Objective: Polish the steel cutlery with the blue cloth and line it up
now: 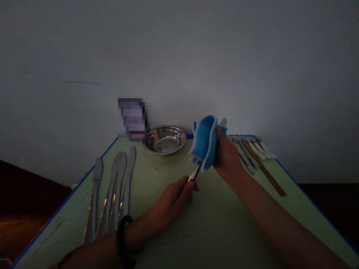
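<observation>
The knife (194, 173) is gripped by the left hand (174, 197), the cloth (204, 141) around it by the right hand (227, 153); inside the bowl (166, 143), shiny metal is seen.

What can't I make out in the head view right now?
In the head view:
Held utensil: middle under the blue cloth.
Right hand: most fingers behind the cloth.
Knives: some handle ends behind the left forearm.
Upright object: details masked by pixelation.
White thing: cut off by the frame's edge.
</observation>
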Demonstrator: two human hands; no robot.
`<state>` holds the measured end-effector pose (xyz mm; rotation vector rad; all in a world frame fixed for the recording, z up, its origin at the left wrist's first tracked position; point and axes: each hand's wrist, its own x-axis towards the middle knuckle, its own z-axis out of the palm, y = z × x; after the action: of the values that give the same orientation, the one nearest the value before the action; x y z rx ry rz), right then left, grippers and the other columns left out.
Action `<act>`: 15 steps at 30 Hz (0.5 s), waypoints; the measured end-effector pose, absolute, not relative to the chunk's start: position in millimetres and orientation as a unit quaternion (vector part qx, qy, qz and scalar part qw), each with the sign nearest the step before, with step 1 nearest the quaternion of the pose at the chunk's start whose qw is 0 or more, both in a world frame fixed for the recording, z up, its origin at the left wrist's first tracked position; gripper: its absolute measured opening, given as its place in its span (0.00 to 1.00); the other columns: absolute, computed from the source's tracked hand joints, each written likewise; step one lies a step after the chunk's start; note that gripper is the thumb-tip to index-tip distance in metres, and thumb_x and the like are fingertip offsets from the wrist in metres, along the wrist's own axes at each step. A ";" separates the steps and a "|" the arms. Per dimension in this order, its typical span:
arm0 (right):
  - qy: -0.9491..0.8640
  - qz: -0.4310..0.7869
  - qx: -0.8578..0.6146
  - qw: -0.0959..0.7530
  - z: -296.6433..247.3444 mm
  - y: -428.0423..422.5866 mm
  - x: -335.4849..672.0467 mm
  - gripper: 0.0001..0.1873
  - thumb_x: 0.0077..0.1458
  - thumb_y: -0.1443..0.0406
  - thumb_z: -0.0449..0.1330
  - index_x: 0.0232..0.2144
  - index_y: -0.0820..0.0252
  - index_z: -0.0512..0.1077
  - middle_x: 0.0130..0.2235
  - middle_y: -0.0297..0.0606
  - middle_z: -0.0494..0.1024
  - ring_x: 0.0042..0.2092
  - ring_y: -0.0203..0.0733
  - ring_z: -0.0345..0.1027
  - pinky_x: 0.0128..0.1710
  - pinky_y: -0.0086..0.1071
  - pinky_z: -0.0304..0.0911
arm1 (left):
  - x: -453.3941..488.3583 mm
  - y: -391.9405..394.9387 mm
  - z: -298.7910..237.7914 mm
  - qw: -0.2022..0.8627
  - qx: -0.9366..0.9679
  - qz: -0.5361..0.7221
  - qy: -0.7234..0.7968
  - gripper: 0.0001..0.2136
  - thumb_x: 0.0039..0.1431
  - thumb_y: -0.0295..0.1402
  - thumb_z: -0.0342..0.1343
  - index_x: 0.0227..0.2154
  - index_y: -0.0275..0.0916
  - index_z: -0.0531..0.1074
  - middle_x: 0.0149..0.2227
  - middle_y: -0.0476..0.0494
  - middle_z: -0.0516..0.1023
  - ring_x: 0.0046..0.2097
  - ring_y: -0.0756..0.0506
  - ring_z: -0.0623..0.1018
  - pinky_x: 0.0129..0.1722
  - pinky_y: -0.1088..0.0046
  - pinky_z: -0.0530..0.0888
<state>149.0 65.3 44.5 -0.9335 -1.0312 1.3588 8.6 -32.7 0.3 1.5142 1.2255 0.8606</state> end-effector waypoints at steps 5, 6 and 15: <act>-0.428 0.626 -0.349 0.551 39.6 59.7 139.6 0.16 0.50 0.50 0.54 0.34 0.54 0.64 0.32 0.33 0.68 0.34 0.38 0.63 0.32 0.32 0.60 | 9.6 -30.0 -6.3 0.489 0.592 0.383 0.514 0.13 0.63 0.41 0.43 0.28 0.39 0.64 0.24 0.53 0.63 0.26 0.50 0.65 0.26 0.77 0.63; -0.422 0.629 -0.346 0.554 39.4 59.8 139.5 0.16 0.50 0.50 0.55 0.33 0.54 0.64 0.32 0.33 0.68 0.34 0.37 0.63 0.32 0.32 0.61 | 9.7 -29.7 -6.6 0.490 0.591 0.383 0.514 0.13 0.63 0.41 0.43 0.28 0.39 0.64 0.23 0.54 0.63 0.26 0.51 0.65 0.26 0.77 0.63; -0.380 0.594 -0.370 0.606 46.1 75.6 160.0 0.20 0.50 0.47 0.52 0.37 0.54 0.64 0.34 0.35 0.70 0.31 0.37 0.62 0.29 0.33 0.60 | 9.6 -33.2 3.0 0.455 0.641 0.339 0.517 0.14 0.62 0.39 0.43 0.24 0.39 0.63 0.21 0.54 0.62 0.24 0.51 0.63 0.24 0.77 0.61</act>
<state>160.0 75.6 46.1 -0.8548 -0.8791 1.3727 9.6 -33.2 3.0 1.5805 1.2750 0.8367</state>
